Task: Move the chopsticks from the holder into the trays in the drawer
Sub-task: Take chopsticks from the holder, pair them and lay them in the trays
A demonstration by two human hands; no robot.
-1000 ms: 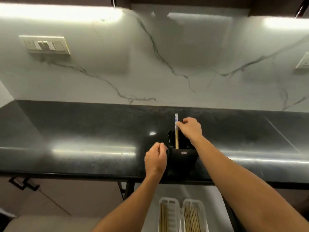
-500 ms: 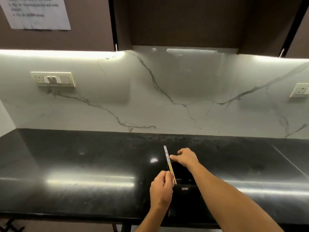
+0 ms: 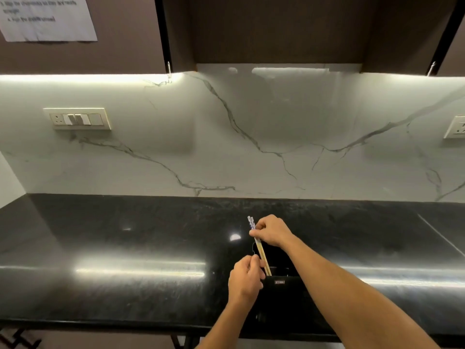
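Observation:
A pair of pale wooden chopsticks with blue-and-white patterned tops leans to the upper left above the black holder on the dark countertop. My right hand pinches them near the top. My left hand grips their lower part, just left of the holder's rim. The lower tips are hidden behind my left hand and the holder's edge. The drawer and its trays are out of view.
The glossy black countertop runs the full width, with a marble backsplash behind. A switch plate sits on the wall at left, a socket at right. Dark cabinets hang overhead, with a paper notice.
The view has tilted up, so the drawer trays have dropped out of sight. The chopsticks rose out of the holder and tilted left; my left hand closed on their lower part and my right hand gripped the top.

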